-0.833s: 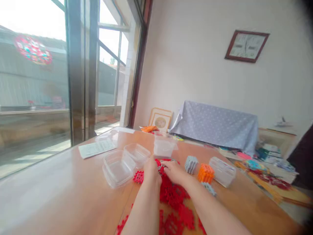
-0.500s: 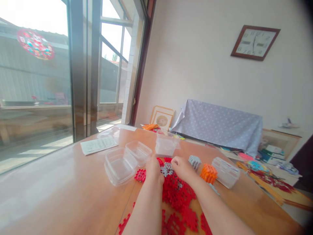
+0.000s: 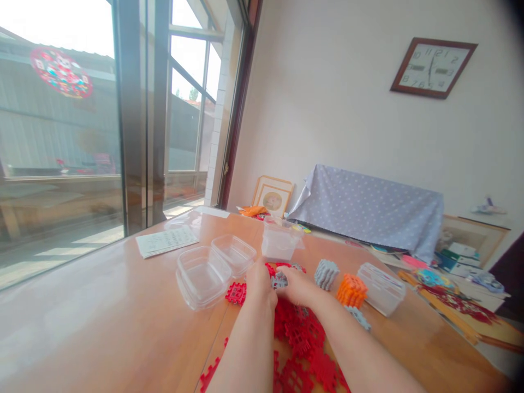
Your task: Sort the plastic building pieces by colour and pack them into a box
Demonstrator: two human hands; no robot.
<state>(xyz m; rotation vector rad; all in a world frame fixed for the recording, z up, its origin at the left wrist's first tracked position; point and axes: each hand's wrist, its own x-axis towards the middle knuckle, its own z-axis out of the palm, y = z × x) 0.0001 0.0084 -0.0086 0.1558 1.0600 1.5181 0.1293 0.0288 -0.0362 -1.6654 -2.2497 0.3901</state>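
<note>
My left hand (image 3: 259, 285) and my right hand (image 3: 297, 286) meet over a heap of red interlocking plastic pieces (image 3: 301, 332) on the wooden table (image 3: 123, 322). Both hands have their fingers closed around a small grey piece (image 3: 279, 281) held between them. One loose red piece (image 3: 236, 293) lies just left of my left hand. A grey block of joined pieces (image 3: 326, 273) and an orange block (image 3: 351, 290) stand to the right of my right hand.
Clear plastic tubs (image 3: 203, 276) sit to the left, with another tub (image 3: 278, 243) behind and a lidded one (image 3: 382, 287) at the right. A printed sheet (image 3: 166, 240) lies near the window. A covered bench (image 3: 368, 210) and clutter stand beyond the table.
The view has tilted up slightly. My right hand moved apart a little, then came back against my left hand around the grey piece.
</note>
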